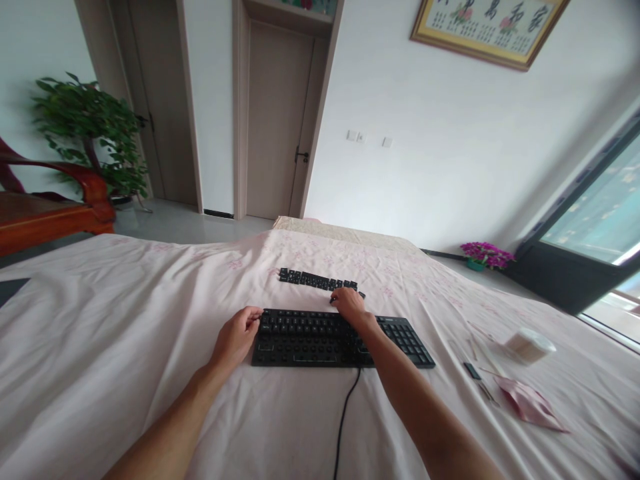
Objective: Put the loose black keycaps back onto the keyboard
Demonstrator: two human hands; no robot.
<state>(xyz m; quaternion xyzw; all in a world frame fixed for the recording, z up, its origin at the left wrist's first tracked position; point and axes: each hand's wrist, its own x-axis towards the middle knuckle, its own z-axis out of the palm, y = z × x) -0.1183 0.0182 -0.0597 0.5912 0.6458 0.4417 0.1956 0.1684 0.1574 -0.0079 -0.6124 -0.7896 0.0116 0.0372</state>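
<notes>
A black keyboard (300, 330) lies on the pale pink, flowered cloth. Its upper rows carry keycaps, while the lower rows of its main block show bare key seats. My left hand (243, 330) is at its upper left corner, fingers curled against the edge. Reaching across the board, my right hand (349, 303) has its fingers closed at the near side of a group of loose black keycaps (315, 280). A small dark keycap (333, 300) shows at its fingertips. My right forearm hides part of the keyboard. The black cable (345, 413) runs from the board toward me.
On the right lie a tub of cotton swabs (530, 347), a folded pink cloth (530, 403) and a small dark-handled tool (473, 371) with metal prongs. Loose swabs lie near the tub. Beyond the cloth-covered surface (165, 300) stand a wooden chair (85, 193) and plants.
</notes>
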